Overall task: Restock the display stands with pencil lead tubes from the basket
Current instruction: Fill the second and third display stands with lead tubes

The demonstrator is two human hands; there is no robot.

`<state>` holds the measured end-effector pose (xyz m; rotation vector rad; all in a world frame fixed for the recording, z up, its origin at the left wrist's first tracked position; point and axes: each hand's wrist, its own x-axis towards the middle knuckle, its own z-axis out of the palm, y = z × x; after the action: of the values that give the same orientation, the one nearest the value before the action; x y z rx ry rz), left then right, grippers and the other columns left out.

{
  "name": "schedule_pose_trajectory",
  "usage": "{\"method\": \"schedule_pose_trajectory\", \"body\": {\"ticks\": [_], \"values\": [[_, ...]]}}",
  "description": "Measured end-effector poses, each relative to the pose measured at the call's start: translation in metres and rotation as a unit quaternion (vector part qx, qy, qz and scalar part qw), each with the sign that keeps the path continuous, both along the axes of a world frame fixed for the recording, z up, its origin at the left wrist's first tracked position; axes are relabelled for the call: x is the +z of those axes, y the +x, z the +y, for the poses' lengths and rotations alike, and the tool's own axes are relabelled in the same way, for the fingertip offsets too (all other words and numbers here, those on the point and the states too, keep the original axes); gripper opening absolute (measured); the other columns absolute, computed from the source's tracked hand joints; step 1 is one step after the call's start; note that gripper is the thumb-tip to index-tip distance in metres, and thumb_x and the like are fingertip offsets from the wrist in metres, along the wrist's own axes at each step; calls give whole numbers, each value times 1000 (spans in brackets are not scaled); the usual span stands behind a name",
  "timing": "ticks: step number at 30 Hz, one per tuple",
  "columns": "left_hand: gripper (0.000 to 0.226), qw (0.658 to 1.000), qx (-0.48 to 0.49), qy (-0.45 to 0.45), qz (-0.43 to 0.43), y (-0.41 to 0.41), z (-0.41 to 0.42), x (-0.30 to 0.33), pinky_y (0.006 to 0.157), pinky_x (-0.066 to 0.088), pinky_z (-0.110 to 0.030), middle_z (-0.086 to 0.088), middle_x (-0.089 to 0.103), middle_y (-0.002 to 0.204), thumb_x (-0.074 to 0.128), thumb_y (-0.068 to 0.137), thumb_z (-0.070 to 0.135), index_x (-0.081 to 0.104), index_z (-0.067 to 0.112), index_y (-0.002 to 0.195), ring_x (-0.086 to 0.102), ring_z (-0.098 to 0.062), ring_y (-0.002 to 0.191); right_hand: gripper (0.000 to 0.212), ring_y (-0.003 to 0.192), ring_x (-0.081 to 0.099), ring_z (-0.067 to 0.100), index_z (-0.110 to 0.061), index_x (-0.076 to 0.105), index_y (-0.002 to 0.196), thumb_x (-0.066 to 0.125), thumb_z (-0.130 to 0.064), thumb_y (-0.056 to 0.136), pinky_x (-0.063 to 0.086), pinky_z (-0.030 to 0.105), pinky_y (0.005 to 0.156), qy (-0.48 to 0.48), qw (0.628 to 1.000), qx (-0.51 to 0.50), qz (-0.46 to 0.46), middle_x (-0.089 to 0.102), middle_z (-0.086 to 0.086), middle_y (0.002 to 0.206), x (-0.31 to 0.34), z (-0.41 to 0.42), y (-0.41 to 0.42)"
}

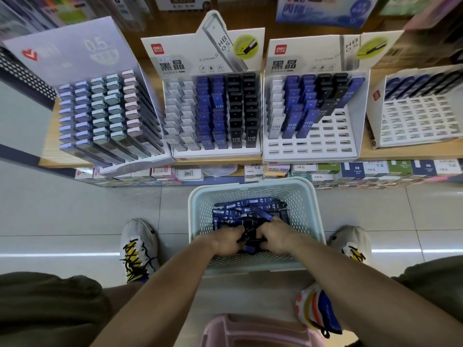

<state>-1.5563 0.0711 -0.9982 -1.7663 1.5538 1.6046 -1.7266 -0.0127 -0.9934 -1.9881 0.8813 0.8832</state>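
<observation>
A pale green perforated basket [198,211] stands on the floor between my feet, holding several blue and black pencil lead tubes [245,211]. Both hands are inside it at the near side. My left hand [226,240] and my right hand [276,236] are curled around a bunch of dark tubes held between them. On the wooden shelf above, a display stand [313,144] has many vacant slots in its lower rows. The stand further right [416,121] is mostly vacant. The middle stand [213,113] is packed with white, blue and black tubes.
A pastel-tube stand [107,113] fills the shelf's left end. Boxed stock [355,171] lines the space under the shelf. My shoes [139,246] flank the basket on the grey tile floor. A pink stool [250,331] and a colourful pouch [318,311] lie close to me.
</observation>
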Motion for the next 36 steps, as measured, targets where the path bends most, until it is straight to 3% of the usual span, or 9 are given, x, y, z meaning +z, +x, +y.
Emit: {"method": "schedule_pose_trajectory", "body": {"ticks": [6,11,17,19,21,26,30,33,36], "values": [[23,999,44,-19,18,-5,6,17,70,39,-33,-11,56,114,42,108,28,48,13,125,55,-20,94,19,91,60,17,-21,64,116,59,-31,100,48,33,80,84,996,-37,1,62,0,102,16,2,-5],[28,993,115,-20,20,-4,11,40,79,45,-36,-8,61,114,44,107,32,54,15,126,58,-20,97,21,100,64,24,-17,69,116,64,-17,95,51,32,83,52,997,-59,-8,67,6,109,32,4,-9],[20,937,340,-15,79,2,11,86,73,49,-29,-1,64,93,54,102,22,59,13,119,59,-12,76,25,86,64,19,-7,57,123,43,-6,102,52,30,70,51,992,-116,-27,64,9,100,104,-17,-12],[10,924,368,-19,104,3,6,117,55,40,-25,2,57,75,51,102,19,60,15,104,48,-9,57,25,77,60,17,-4,59,120,42,-8,102,48,27,65,41,991,-120,-39,61,8,93,135,-26,-14],[11,914,381,-30,139,6,-1,154,46,32,-21,5,51,66,49,103,18,59,16,100,40,-8,47,22,69,54,13,-7,61,113,43,-11,102,43,23,57,30,989,-127,-74,60,5,87,168,-36,-14],[17,883,384,-98,252,16,-14,241,51,31,-29,4,52,69,49,106,22,57,7,110,41,-11,52,16,50,49,7,-9,64,105,50,-10,99,37,23,47,-4,982,-113,-150,66,9,78,257,-62,-15],[16,858,388,-141,306,22,-23,296,47,26,-25,4,48,67,48,108,24,45,10,101,35,-9,49,14,69,55,12,0,67,104,56,-9,99,44,25,64,63,967,-110,-220,64,15,82,316,-75,-21],[18,828,410,-149,352,22,-24,316,43,26,-20,1,47,71,51,107,27,39,14,103,33,-9,51,18,66,56,9,9,67,103,61,-7,98,44,17,60,128,947,-119,-268,65,9,78,340,-78,-24],[21,826,394,-191,354,22,-32,314,46,29,-21,2,48,73,52,106,31,40,14,105,34,-10,53,19,63,57,8,11,69,101,65,-6,95,44,17,59,168,932,-147,-286,66,13,78,346,-86,-22]]}}
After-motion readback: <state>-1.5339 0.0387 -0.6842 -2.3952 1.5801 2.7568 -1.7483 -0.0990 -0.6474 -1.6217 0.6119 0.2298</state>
